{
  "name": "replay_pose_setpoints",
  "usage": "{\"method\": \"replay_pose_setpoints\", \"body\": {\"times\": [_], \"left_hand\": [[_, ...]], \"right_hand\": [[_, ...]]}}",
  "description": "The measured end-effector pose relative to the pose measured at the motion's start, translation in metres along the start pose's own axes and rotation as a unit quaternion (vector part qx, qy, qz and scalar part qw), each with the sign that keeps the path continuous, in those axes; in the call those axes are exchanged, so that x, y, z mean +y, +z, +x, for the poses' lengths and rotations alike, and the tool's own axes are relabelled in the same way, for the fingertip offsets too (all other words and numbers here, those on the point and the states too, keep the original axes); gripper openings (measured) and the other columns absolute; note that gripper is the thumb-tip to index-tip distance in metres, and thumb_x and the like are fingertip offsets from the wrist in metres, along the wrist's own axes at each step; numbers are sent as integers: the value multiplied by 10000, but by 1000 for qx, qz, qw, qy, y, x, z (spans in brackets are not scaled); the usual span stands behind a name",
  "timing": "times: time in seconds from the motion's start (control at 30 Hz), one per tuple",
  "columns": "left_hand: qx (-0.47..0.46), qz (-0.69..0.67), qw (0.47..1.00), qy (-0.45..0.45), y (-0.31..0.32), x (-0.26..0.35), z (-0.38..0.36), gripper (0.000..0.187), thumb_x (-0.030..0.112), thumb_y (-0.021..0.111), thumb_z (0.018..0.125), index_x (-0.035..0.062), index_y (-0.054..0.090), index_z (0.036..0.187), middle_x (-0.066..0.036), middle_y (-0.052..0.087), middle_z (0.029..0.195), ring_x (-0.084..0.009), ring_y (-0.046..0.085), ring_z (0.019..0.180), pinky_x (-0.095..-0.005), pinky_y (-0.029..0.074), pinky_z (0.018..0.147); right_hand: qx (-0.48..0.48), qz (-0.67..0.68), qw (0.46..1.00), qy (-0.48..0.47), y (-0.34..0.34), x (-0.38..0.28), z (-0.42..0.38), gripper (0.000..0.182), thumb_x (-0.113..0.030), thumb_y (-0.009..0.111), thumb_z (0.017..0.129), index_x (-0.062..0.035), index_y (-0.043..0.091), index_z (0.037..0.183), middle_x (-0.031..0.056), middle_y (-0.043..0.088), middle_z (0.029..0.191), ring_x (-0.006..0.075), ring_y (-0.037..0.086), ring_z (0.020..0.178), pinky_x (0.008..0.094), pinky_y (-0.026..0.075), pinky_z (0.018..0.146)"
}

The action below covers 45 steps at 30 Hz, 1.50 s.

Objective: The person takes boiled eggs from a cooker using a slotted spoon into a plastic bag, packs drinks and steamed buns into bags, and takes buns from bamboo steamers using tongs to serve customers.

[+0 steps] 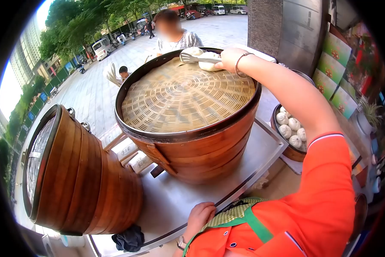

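My right hand (231,60) is closed around metal tongs (191,58) over the far rim of a large wooden steamer (196,156). The tongs' slotted end reaches left and overlaps white steamed buns (210,65) at the back edge of the woven bamboo mat (179,92). Most of that mat shows bare. Down by the metal table's near edge, my left hand (199,217) rests with its fingers curled, next to the green checked apron (233,216); what they close on, if anything, is hidden.
A second tall wooden steamer (72,175) stands at the left, its top tilted away. More buns (294,124) fill a round steamer at the right. A dark cloth (128,239) lies on the metal table (181,203). One person (175,36) stands beyond the big steamer, a smaller one (124,73) left.
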State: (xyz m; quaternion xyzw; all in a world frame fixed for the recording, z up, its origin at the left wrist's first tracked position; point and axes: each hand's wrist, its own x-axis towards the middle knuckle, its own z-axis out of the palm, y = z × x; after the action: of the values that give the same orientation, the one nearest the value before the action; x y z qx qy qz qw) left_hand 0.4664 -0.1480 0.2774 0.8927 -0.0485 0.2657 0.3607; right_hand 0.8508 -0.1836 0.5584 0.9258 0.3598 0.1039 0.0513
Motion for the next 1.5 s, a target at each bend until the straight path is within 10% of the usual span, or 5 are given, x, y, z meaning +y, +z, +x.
{"method": "replay_pose_setpoints", "body": {"times": [0.17, 0.6, 1.0, 1.17, 1.5], "left_hand": [[5, 2, 1000, 9, 3, 4, 5, 147, -2, 658, 692, 57, 585, 805, -93, 614, 879, -272, 604, 789, -349, 487, 682], [-57, -11, 998, 3, 20, 21, 28, 187, -10, 649, 659, 53, 588, 824, -98, 608, 902, -285, 585, 810, -363, 465, 690], [-153, -50, 984, 70, 74, 17, 83, 219, -15, 659, 647, 63, 578, 835, -98, 602, 922, -288, 579, 847, -370, 457, 724], [-183, -45, 980, 69, 82, 32, 99, 227, -23, 656, 643, 63, 576, 838, -96, 603, 919, -289, 578, 840, -368, 455, 728], [-122, -16, 989, 80, 51, 38, 95, 222, -6, 656, 656, 38, 574, 857, -111, 597, 911, -301, 580, 828, -369, 473, 711]], "right_hand": [[-137, 411, 892, 127, -20, 35, -2, 480, -453, 475, 881, 3, 561, 1006, 23, 487, 586, 87, 439, 415, 230, 368, 354], [-35, 784, 618, 47, 19, 158, -118, 545, -495, 438, 893, -12, 499, 1137, -1, 476, 732, 25, 406, 472, 160, 334, 375], [130, 408, 647, 631, 278, 264, -335, 507, -474, 526, 840, 33, 513, 852, 60, 506, 599, 122, 469, 398, 276, 383, 334], [-3, 259, 615, 744, 362, 270, -339, 621, -420, 564, 781, 39, 429, 1178, 256, 553, 1103, 346, 529, 1078, 439, 414, 914], [268, 427, 698, 509, 343, 303, -318, 435, -206, 656, 682, 11, 529, 1037, 145, 629, 778, 246, 620, 680, 355, 506, 632]]}}
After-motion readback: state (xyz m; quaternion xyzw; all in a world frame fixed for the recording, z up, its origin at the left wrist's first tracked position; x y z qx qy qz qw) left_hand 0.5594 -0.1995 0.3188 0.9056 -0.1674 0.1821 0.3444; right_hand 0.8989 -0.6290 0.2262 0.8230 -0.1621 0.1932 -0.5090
